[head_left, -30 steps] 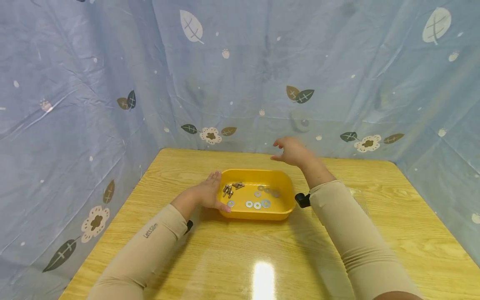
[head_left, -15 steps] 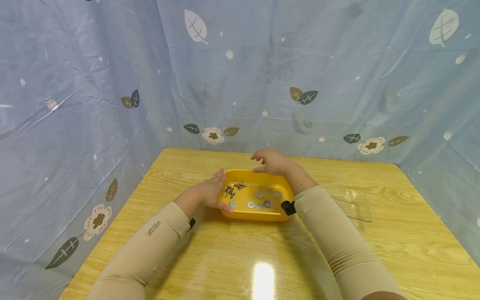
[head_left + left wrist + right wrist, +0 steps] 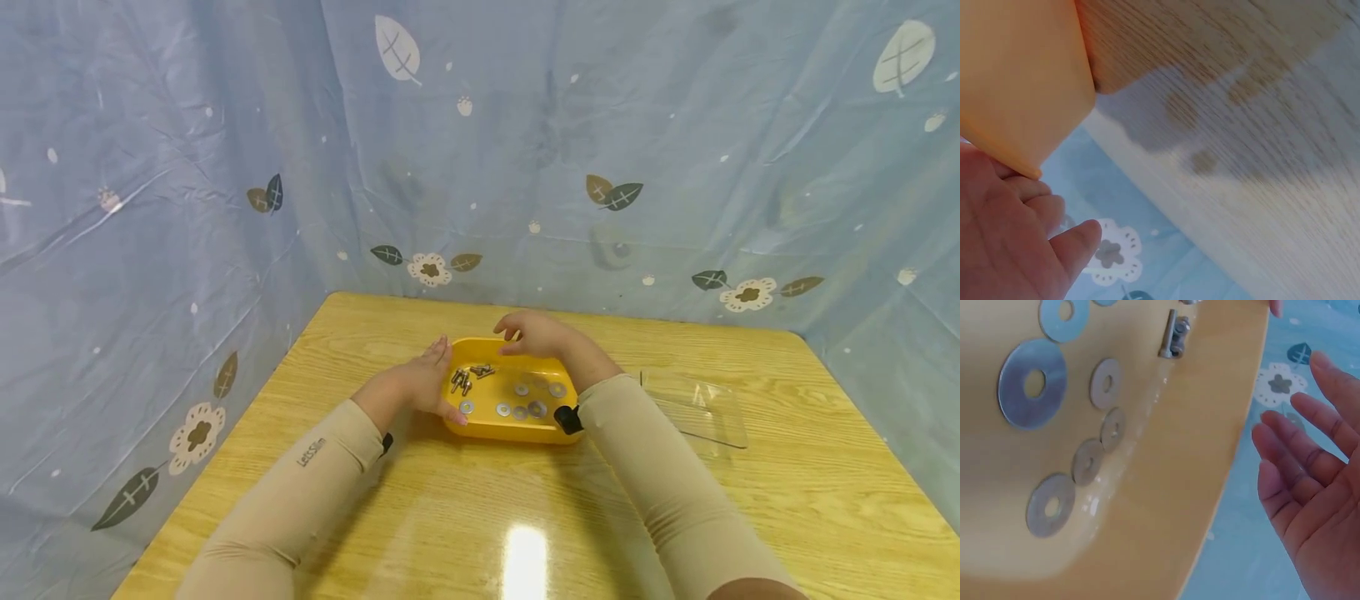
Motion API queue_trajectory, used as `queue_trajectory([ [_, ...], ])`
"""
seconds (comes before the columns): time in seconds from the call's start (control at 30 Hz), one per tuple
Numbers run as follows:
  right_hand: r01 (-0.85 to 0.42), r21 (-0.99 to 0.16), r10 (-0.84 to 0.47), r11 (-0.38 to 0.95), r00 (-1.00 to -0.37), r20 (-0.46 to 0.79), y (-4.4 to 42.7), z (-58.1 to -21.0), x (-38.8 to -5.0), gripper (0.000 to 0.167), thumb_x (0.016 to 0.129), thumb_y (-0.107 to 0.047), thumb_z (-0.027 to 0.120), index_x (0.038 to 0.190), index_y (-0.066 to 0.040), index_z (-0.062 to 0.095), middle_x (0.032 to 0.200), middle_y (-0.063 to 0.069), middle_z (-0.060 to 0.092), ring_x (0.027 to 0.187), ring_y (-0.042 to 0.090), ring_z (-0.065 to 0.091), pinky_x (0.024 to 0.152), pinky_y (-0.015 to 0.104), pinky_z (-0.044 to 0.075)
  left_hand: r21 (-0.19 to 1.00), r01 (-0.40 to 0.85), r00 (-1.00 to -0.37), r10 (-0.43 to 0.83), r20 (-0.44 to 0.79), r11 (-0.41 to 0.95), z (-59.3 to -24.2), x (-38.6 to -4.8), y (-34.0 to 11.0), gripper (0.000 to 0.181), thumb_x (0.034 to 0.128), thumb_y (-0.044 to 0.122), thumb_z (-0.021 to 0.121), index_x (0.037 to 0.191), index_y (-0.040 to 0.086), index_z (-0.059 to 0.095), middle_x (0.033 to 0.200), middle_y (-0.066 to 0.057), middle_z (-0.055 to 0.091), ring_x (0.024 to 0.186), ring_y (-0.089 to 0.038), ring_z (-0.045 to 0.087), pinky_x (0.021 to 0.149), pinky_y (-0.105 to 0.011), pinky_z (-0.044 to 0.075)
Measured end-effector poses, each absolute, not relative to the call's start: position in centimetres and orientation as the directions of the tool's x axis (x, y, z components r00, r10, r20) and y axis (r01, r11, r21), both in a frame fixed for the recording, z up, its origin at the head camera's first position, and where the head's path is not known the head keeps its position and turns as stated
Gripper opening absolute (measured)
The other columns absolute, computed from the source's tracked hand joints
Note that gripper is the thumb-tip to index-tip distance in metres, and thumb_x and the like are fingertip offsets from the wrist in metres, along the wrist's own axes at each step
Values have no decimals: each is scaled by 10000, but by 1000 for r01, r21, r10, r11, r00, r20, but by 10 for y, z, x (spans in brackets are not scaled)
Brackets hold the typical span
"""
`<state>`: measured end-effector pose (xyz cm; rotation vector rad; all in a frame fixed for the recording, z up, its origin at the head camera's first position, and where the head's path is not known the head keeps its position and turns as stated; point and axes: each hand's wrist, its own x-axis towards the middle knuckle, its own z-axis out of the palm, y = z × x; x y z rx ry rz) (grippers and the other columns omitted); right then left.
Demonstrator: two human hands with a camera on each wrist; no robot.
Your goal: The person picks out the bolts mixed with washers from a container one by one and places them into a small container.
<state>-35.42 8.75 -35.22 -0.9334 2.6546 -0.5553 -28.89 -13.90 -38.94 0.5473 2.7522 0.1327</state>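
Presumably to steady the yellow tray [image 3: 510, 432] on the worktop [image 3: 450, 517], the left hand [image 3: 418, 385] lies spread against its left end, while the right hand [image 3: 542, 335], empty, fingers loosely bent, hangs near washers [image 3: 1055, 381] and bolts [image 3: 466, 386] inside.

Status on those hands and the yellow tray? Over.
Left hand touching yellow tray. Right hand empty, near its far side. Bolts, washers inside. Clear sheet aside, right.

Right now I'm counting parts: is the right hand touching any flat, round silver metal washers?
Apart: in the right wrist view, the yellow rounded tray's wall shows between the right hand and the washers.
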Motion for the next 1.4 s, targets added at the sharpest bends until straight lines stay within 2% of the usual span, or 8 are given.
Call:
queue_trajectory([
  [0.27, -531, -482, -668, 697, -725, -167, 80, -363, -360, 365, 880, -235, 621, 1201, -68, 577, 1023, 34, 621, 943, 186, 570, 843, 348, 466, 172, 355, -868, 392, -305, 919, -388, -288, -139, 1418, 471, 848, 554, 1454, 5, -24, 1506, -142, -140, 1393, -251, -66, 1113, -414, 111],
  [0.53, -540, -517, -701, 664, -689, -181, 76, -365, -367, 360, 889, -228, 608, 1196, -42, 581, 1019, 47, 621, 925, 185, 565, 846, 346, 461, 157, 342, -873, 375, -310, 926, -388, -288, -140, 1425, 462, 849, 556, 1453, 6, -27, 1511, -148, -127, 1390, -230, -78, 1112, -411, 112],
  [0.7, -495, -589, -704, 639, -686, -187, 78, -367, -374, 332, 896, -191, 596, 1182, -22, 586, 1049, 55, 624, 955, 185, 579, 865, 347, 464, 148, 353, -873, 382, -304, 924, -389, -289, -140, 1424, 466, 859, 536, 1453, 1, -28, 1510, -151, -125, 1391, -232, -72, 1113, -410, 111],
  [0.83, -453, -643, -708, 617, -676, -204, 79, -373, -378, 300, 884, -170, 611, 1144, -20, 605, 1017, 46, 638, 929, 170, 600, 830, 310, 488, 144, 355, -872, 383, -304, 924, -391, -290, -140, 1405, 483, 844, 550, 1455, 11, -29, 1510, -148, -128, 1390, -232, -75, 1113, -405, 109],
  [0.97, -424, -673, -716, 606, -659, -230, 80, -379, -377, 287, 884, -163, 611, 1133, -19, 608, 994, 63, 644, 930, 224, 609, 799, 298, 499, 140, 373, -867, 398, -299, 917, -392, -289, -139, 1399, 487, 843, 551, 1455, 6, -14, 1510, -159, -117, 1393, -253, -58, 1109, -416, 124],
  [1.07, -440, -645, -720, 625, -644, -258, 81, -381, -375, 314, 894, -179, 598, 1164, -20, 595, 1018, 77, 638, 951, 253, 603, 807, 310, 495, 136, 379, -866, 402, -297, 915, -393, -288, -137, 1408, 478, 853, 541, 1454, 2, -10, 1510, -163, -109, 1395, -263, -47, 1108, -424, 132],
  [1.27, -598, -452, -747, 662, -575, -333, 82, -385, -374, 390, 916, -197, 559, 1261, -17, 533, 1155, 106, 599, 1032, 203, 564, 905, 344, 444, 120, 368, -876, 387, -289, 922, -390, -288, -139, 1401, 484, 840, 552, 1454, 2, -13, 1512, -163, -103, 1394, -253, -50, 1113, -403, 116],
  [1.4, -610, -433, -748, 664, -545, -379, 83, -393, -374, 403, 908, -130, 545, 1286, 3, 496, 1078, 129, 618, 862, 162, 580, 816, 302, 456, 116, 388, -870, 405, -283, 914, -389, -287, -139, 1378, 509, 830, 554, 1452, -10, 2, 1510, -181, -89, 1393, -260, -49, 1112, -402, 115],
])
